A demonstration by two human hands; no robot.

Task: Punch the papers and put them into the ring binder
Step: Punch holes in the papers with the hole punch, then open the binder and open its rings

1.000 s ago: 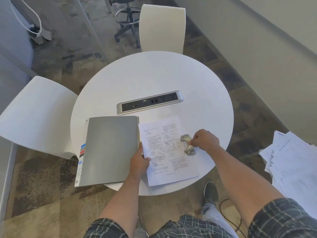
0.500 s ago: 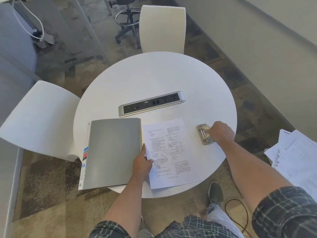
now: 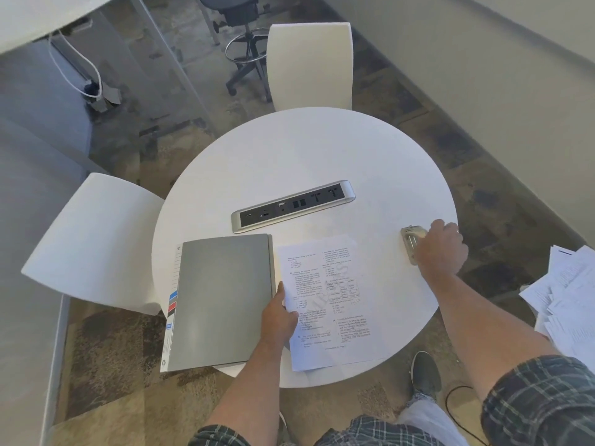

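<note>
A closed grey ring binder (image 3: 222, 300) lies on the left front part of the round white table (image 3: 322, 149), overhanging its edge. To the right of it lies a printed paper sheet (image 3: 331, 300). My left hand (image 3: 278, 313) rests on the sheet's left edge, pressing it down beside the binder. A small metal hole punch (image 3: 412, 239) sits at the table's right edge, well clear of the sheet. My right hand (image 3: 441, 249) is closed over the punch, hiding its right half.
A silver power and socket strip (image 3: 293, 206) is set into the table's middle. White chairs stand at the left (image 3: 93, 239) and far side (image 3: 309, 66). A loose pile of printed papers (image 3: 566, 300) lies at the right. My shoe (image 3: 425, 371) shows below the table.
My right hand has carried the hole punch off the sheet and rightward to the table's right edge. My left hand has stayed on the sheet's left edge.
</note>
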